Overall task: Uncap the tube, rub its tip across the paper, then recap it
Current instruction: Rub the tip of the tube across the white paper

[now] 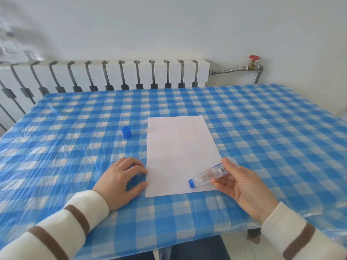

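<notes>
A white sheet of paper [178, 154] lies on the checked table. My right hand [242, 186] holds a clear tube [206, 176] between thumb and fingers, tilted so its blue tip [191, 183] touches the paper near its lower right corner. The tube's blue cap [126, 131] stands by itself on the cloth, left of the paper. My left hand [122, 180] rests on the table with fingers loosely curled, fingertips touching the paper's lower left edge.
The table carries a blue and white checked plastic cloth [262, 128]. A white radiator [105, 76] stands behind the far edge, with a pipe and a red valve [253, 58] to its right. The table's near edge runs just below my wrists.
</notes>
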{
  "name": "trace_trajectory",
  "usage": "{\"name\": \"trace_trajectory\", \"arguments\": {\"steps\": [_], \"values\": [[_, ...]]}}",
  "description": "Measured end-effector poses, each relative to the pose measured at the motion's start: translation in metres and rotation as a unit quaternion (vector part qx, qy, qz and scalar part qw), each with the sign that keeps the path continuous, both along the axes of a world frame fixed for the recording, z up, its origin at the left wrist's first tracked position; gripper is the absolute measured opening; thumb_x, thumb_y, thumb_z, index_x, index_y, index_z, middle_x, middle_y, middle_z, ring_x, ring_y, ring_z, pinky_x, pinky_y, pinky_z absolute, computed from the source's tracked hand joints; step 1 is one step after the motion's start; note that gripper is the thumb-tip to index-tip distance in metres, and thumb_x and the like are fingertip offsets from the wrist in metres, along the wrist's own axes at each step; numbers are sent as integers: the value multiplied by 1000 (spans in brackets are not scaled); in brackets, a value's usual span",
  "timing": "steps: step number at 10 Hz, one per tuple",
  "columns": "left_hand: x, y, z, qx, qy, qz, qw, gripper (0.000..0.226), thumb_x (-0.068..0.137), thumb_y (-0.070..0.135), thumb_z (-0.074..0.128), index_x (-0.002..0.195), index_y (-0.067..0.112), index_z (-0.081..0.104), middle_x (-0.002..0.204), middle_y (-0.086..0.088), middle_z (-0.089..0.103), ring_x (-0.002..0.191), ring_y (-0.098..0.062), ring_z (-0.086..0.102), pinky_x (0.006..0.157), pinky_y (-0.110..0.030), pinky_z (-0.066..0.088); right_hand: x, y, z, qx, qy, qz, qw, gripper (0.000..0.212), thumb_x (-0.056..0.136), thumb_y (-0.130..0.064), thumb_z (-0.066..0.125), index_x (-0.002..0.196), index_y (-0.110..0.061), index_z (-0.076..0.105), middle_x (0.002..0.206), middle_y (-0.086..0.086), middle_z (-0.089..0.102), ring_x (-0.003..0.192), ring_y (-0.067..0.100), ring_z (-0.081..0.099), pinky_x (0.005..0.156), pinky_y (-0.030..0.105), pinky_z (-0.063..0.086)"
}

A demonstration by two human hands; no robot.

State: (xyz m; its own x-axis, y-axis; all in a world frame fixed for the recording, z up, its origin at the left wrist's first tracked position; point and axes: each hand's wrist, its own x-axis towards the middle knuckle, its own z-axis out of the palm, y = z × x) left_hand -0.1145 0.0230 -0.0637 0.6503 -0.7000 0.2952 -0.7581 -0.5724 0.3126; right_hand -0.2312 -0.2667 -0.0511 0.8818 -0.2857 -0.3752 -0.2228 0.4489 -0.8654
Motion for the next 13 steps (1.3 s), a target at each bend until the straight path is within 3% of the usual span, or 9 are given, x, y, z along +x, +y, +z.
{"name": "trace_trajectory", "arguments": {"steps": [3, 11, 13], "values": [[1, 0, -1, -3, -1, 1, 1000, 58, 85, 63, 31, 96, 18, 67, 102, 1, 60, 91, -19, 58, 79, -42, 51, -11, -24, 1, -7, 0, -31, 1000, 50, 66, -40, 76, 100, -5, 66, 95, 20, 75, 72, 25, 74, 52, 24, 57], [-3, -1, 7, 25, 3, -1, 1000, 58, 85, 63, 31, 95, 19, 66, 101, 1, 60, 89, -18, 59, 80, -38, 51, -26, -59, 0, -25, 4, -84, 996, 60, 65, -44, 76, 108, -4, 63, 90, 19, 76, 70, 23, 74, 51, 23, 57], [-4, -3, 11, 55, -3, -1, 998, 40, 80, 49, 45, 97, 18, 66, 103, 1, 60, 91, -19, 59, 79, -39, 53, -28, -66, 0, -24, 7, -99, 995, 55, 64, -44, 76, 102, -6, 64, 85, 17, 76, 68, 22, 74, 51, 24, 57]]}}
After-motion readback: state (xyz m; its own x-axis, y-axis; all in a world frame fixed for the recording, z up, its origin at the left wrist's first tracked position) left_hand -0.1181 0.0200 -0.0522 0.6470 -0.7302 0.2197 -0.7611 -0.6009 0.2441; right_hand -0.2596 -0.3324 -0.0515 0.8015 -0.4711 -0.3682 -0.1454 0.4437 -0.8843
